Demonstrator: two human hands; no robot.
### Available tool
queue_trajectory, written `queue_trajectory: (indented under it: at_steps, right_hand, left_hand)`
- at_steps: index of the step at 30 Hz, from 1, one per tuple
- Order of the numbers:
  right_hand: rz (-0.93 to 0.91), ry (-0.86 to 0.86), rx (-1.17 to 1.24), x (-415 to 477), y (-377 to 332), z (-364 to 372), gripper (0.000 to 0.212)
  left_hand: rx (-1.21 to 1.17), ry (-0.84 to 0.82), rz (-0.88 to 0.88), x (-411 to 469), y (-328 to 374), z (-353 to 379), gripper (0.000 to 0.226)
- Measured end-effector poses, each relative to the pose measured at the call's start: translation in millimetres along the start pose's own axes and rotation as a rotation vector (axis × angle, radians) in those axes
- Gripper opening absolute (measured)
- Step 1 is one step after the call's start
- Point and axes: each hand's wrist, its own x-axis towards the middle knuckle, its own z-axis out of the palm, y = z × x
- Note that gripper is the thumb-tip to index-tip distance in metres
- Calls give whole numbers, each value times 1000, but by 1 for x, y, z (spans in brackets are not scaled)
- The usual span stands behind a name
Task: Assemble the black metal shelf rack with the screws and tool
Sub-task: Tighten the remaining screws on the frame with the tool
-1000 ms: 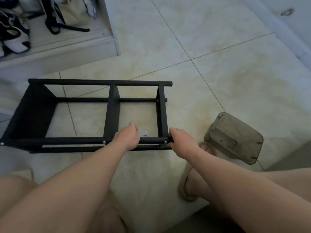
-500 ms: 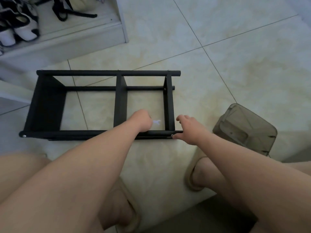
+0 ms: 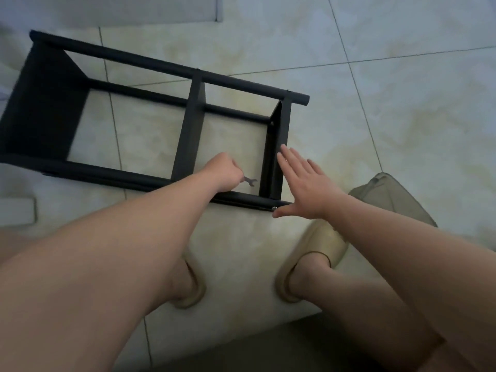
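rack (image 3: pixel 193 116): on its side on the tile floor (image 3: pixel 402 103) | left hand (image 3: pixel 224 171): curled round a small wrench (image 3: pixel 250 181) inside the frame | right hand (image 3: pixel 306 183): fingers spread straight at the end panel, thumb beside a screw (image 3: pixel 274 208) on the near rail

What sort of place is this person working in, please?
Probably a home, working on the floor: glossy cream floor tiles, soft beige slippers on the feet, and the black shelf rack lying on the tiles.

Left hand (image 3: pixel 224 171) fisted round wrench (image 3: pixel 250 181); right hand (image 3: pixel 304 185) flat, palm down, fingers straight, spread.
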Motion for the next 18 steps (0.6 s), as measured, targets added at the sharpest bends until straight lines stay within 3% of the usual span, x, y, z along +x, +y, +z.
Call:
queue_trajectory:
  at_steps: [11, 18]
  right_hand:
    - [-177, 134, -104, 30, 24, 29, 131]
    - [-222, 268, -40, 39, 29, 50, 126]
  left_hand:
    - [-302, -297, -19, 46, 6, 23, 4]
    - [-446, -434, 3, 54, 14, 36, 15]
